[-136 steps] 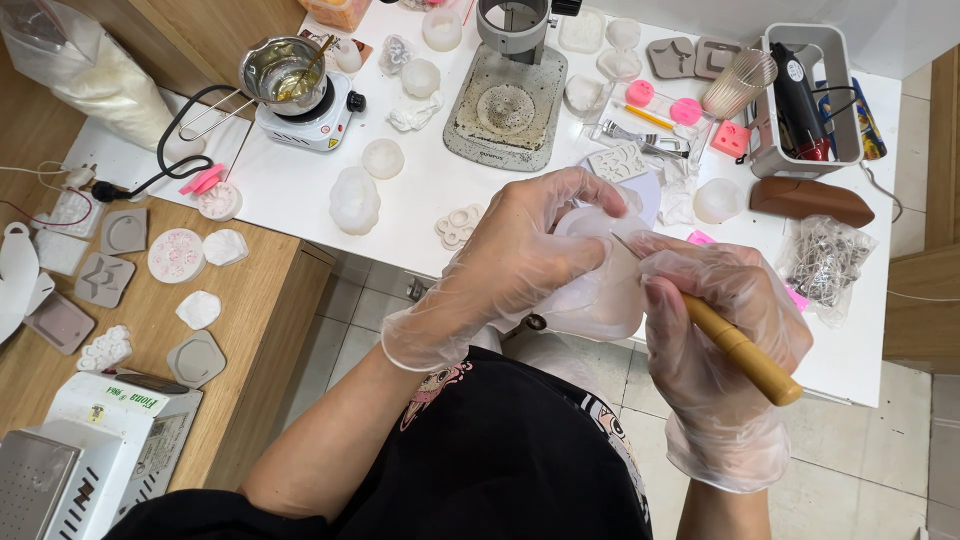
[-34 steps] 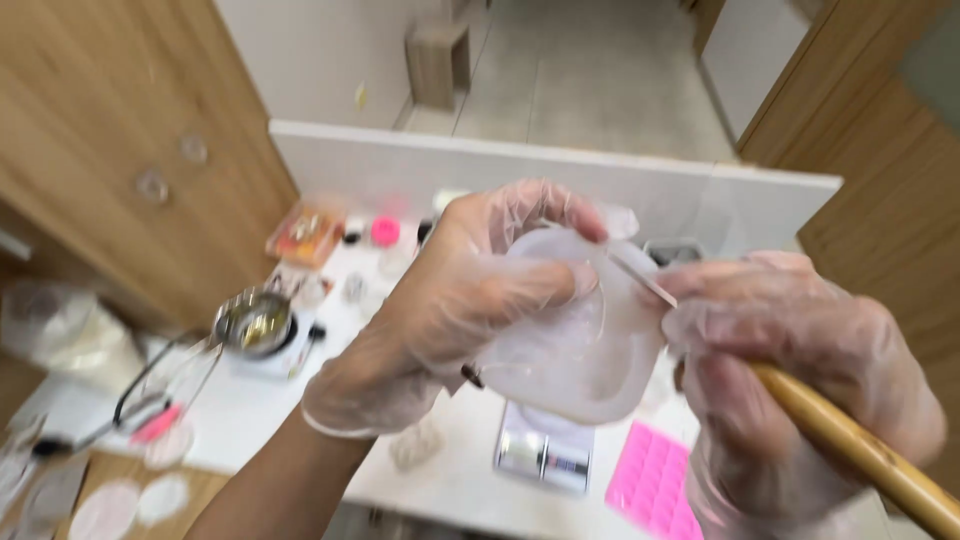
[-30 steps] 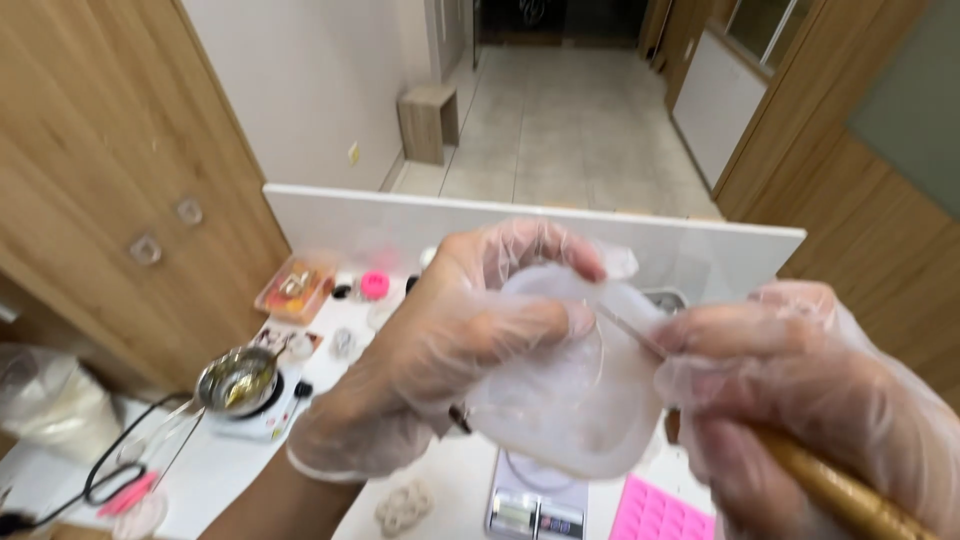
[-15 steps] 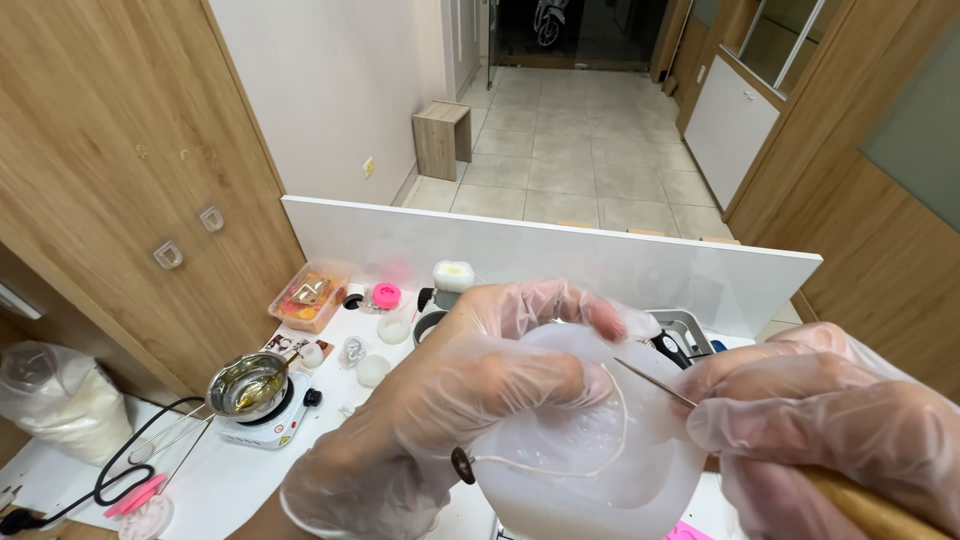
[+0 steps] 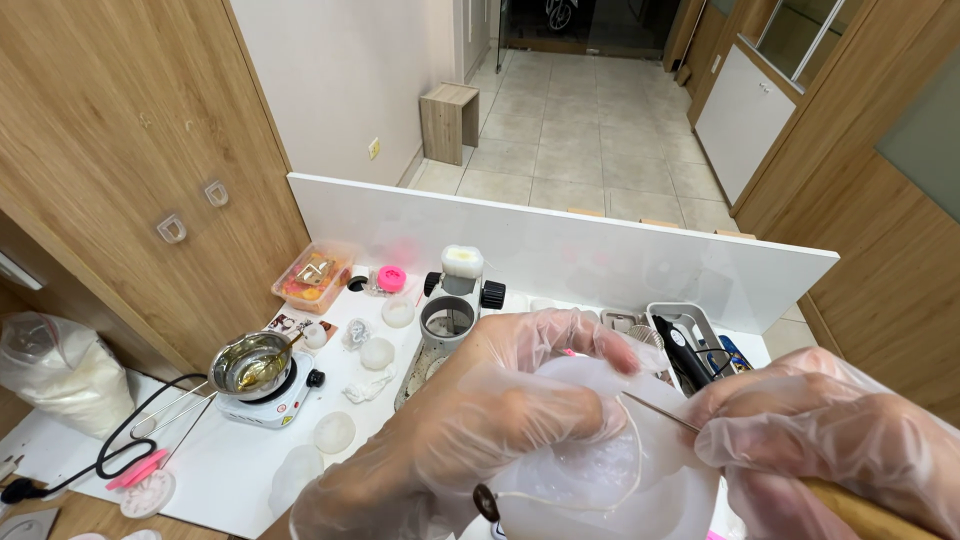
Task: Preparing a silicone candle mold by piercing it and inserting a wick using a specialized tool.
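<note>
Head view
Room: looking across a white worktable (image 5: 250,470) with a white back panel, wood-panelled wall to the left, tiled hallway beyond with a small wooden stool (image 5: 448,122).
Surface: sitting along the table a small hot plate with a metal pot (image 5: 250,362) of yellowish liquid, a stereo microscope (image 5: 452,308), a grey tool tray (image 5: 690,345), an orange-lidded box (image 5: 312,276), several round white moulds (image 5: 334,432), a clear bag of white granules (image 5: 55,375).
Left hand (image 5: 490,430): gloved, gripping the translucent round silicone mould (image 5: 610,480), fingers curling over its top rim, lifting it well above the table, close to the camera.
Right hand (image 5: 830,445): gloved, pinching a wooden-handled needle tool (image 5: 860,505); thin metal tip reaching onto the mould's upper edge.
Mould: tilting toward the camera; pale ring or thin loop showing inside; contents too faint to tell.
Progress: judging as mid-step; needle working at the mould, nothing freed from it yet; other moulds lying untouched on the table.
</note>
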